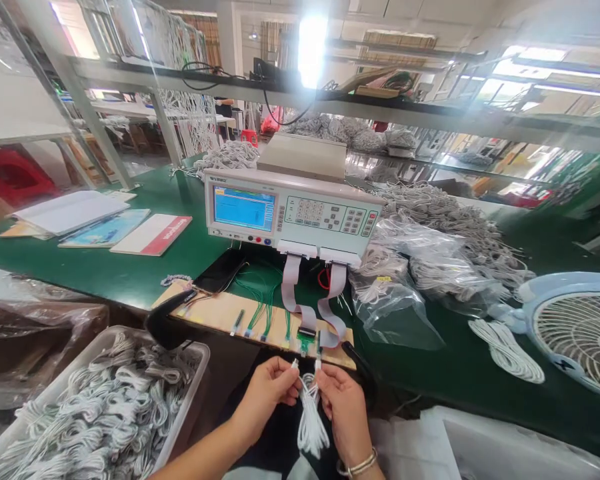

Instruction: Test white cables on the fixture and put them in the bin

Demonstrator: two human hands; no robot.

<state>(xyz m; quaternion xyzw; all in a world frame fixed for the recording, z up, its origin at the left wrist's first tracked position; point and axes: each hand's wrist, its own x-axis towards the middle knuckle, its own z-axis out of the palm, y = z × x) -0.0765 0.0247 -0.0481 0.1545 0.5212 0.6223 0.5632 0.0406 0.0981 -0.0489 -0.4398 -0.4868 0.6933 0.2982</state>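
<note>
My left hand (266, 393) and my right hand (344, 403) are close together below the table's front edge, each pinching one end of a coiled white cable (311, 420). Both plug tips point up towards the green connector board (306, 341) on a wooden test board (260, 320). Two grey ribbon cables (310, 300) run from that board up to a pale cable tester (290, 213) with a blue screen. The cable's loops hang between my hands.
A grey bin (105, 407) full of coiled white cables sits at lower left. Clear bags of cables (420, 273) pile at right, near a loose coil (507, 350) and a blue fan (575, 330). Books (100, 223) lie on the green table (105, 267).
</note>
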